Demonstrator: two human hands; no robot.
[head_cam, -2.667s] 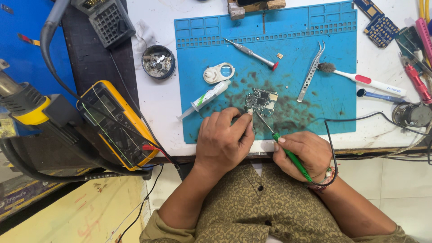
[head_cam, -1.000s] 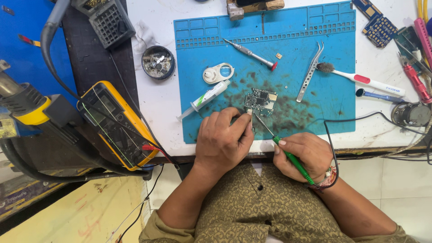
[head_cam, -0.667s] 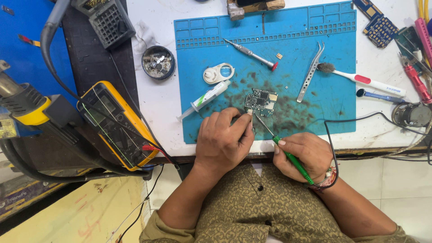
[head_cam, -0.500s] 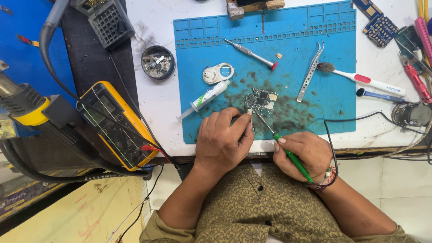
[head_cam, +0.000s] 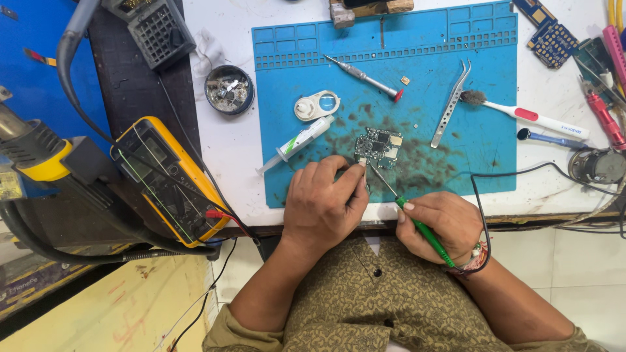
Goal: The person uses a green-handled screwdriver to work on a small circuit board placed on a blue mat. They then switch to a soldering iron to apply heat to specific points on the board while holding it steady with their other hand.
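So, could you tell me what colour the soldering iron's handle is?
Green, held in the right hand; head view shows it.

The work mat (head_cam: 456, 117) is bright blue, smudged with dark grey-black residue around the circuit board (head_cam: 379, 147), which is dark with silver and white patches. The soldering iron (head_cam: 417, 225) in the right hand (head_cam: 438, 225) has a green handle and a silver tip. The syringe tube (head_cam: 301, 140) is white with green marking. The multimeter (head_cam: 171, 180) is yellow with a dark grey face. The brush (head_cam: 529, 117) is white with a red grip. The tweezers (head_cam: 451, 104) are plain silver. The round tin (head_cam: 228, 90) is black. The shirt (head_cam: 385, 306) is olive-brown with a fine tan repeating print. The tabletop (head_cam: 225, 140) is white.
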